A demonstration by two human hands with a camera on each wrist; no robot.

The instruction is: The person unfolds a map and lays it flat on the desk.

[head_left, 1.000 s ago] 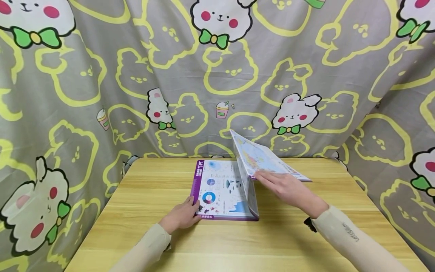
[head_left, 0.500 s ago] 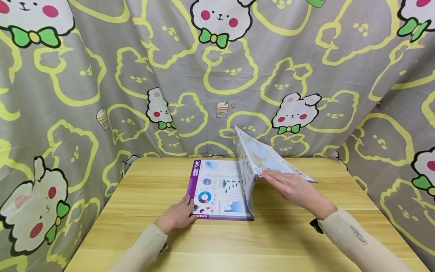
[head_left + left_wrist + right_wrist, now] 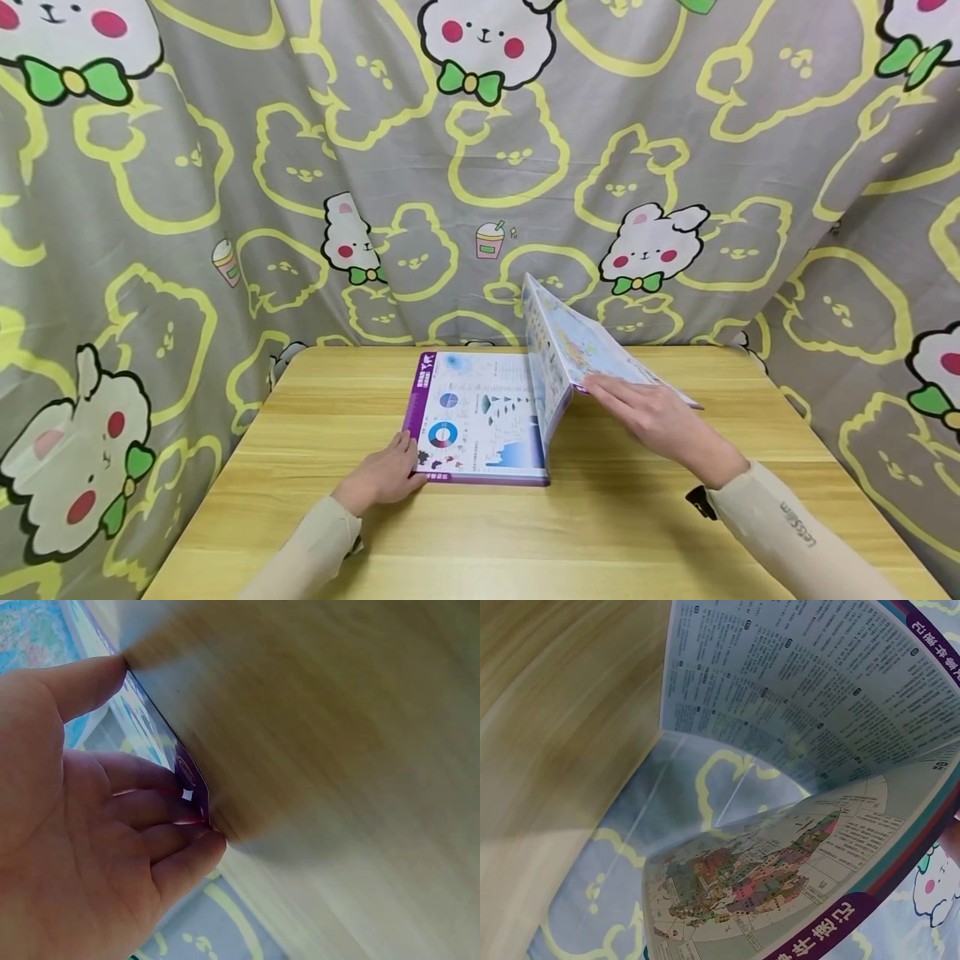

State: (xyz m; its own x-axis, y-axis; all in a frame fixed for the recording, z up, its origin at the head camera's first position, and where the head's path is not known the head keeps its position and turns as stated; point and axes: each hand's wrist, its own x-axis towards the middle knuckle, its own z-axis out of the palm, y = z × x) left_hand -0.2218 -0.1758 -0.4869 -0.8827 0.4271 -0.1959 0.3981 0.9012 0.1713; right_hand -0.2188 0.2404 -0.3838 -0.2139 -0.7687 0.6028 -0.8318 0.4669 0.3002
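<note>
A folding map (image 3: 487,417) with purple borders lies partly flat on the wooden table, printed with charts and small text. Its right-hand panels (image 3: 615,342) rise into a tent-like fold, with a coloured map on the outer slope. My left hand (image 3: 378,475) grips the flat panel's near left corner; in the left wrist view the thumb and fingertips meet its edge. On the raised fold's near edge, my right hand (image 3: 641,417) holds the panel with fingers laid over the top, its thumb hidden. The right wrist view looks in under the fold at printed inner faces (image 3: 757,877).
The wooden table (image 3: 480,542) extends around the map. A grey curtain (image 3: 480,167) with cartoon rabbits hangs right behind the table's far edge and along both sides.
The flat panel has slid left along with my left hand. My right hand has shifted slightly right with the raised fold, so the fold has spread wider and more of its left slope shows.
</note>
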